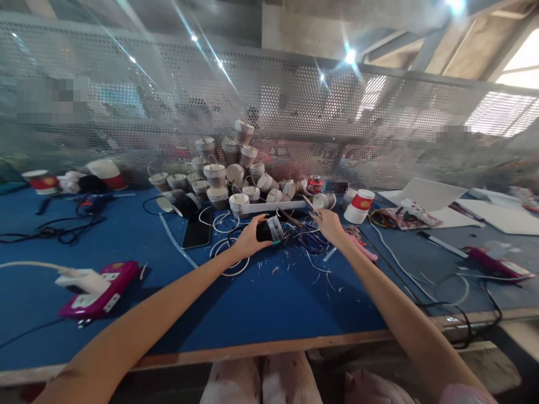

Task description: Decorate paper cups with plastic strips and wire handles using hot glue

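My left hand [250,238] is closed round a black cylindrical part [264,230]. That part lies on its side, and a pale, shiny band [276,226] with loose wire ends faces right. To its right, my right hand [330,225] pinches a thin, pointed metal tool [311,206] that looks like tweezers; its tip is up and to the left, apart from the black part. Thin dark wires [312,240] lie on the blue table under my right hand. White cords [225,255] curl beside my left hand.
Behind my hands several grey-white cylindrical parts [217,175] are piled against a perforated metal screen [303,112]. A dark flat slab [197,231] like a phone, a red can [314,185], an upturned paper cup [359,206] and a purple power strip [103,292] stand around.
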The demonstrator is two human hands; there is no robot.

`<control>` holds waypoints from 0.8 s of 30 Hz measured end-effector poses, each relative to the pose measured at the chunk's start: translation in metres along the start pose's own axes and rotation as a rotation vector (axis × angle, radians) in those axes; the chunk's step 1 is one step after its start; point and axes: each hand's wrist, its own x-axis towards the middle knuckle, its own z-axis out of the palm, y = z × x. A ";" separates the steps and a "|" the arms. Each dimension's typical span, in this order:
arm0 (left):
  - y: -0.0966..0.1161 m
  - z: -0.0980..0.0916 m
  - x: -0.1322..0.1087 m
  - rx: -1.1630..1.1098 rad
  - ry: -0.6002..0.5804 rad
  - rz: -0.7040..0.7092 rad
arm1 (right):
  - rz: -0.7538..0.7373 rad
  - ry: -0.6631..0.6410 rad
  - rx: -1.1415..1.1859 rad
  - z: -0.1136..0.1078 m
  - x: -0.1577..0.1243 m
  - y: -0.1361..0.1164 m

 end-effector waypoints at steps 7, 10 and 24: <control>0.002 0.002 0.004 -0.259 0.120 -0.012 | 0.030 0.293 -0.088 0.010 -0.015 -0.023; 0.004 0.005 0.007 -0.418 0.145 -0.056 | -0.084 0.186 0.082 0.008 -0.023 -0.034; 0.024 -0.030 0.010 -0.528 -0.458 -0.183 | -0.009 -0.148 0.680 0.044 -0.054 -0.057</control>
